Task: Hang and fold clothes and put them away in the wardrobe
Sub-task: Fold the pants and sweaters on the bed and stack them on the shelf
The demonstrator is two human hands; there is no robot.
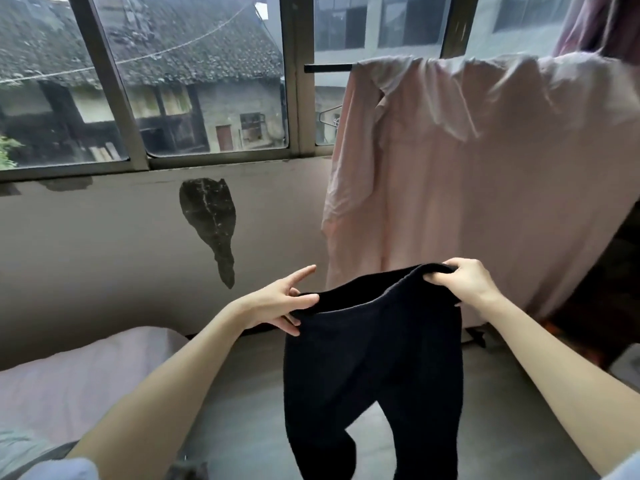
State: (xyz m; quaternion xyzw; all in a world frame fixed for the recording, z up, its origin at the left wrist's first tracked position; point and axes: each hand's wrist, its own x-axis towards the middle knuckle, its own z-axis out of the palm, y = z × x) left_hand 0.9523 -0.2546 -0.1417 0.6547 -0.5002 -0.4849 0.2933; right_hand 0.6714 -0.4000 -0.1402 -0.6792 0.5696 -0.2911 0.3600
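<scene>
By window [207, 81], black trousers [374, 358] legs down

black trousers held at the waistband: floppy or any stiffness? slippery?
Likely fully floppy: the black soft-knit trousers sag between the left hand and right hand, legs dangling limp. Probably light, since fingers alone carry them. The matte, fuzzy-looking fabric suggests little slip.

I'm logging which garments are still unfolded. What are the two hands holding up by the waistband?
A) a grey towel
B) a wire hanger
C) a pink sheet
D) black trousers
D: the left hand and the right hand each grip one side of the waistband of the black trousers, whose legs hang down.
</scene>
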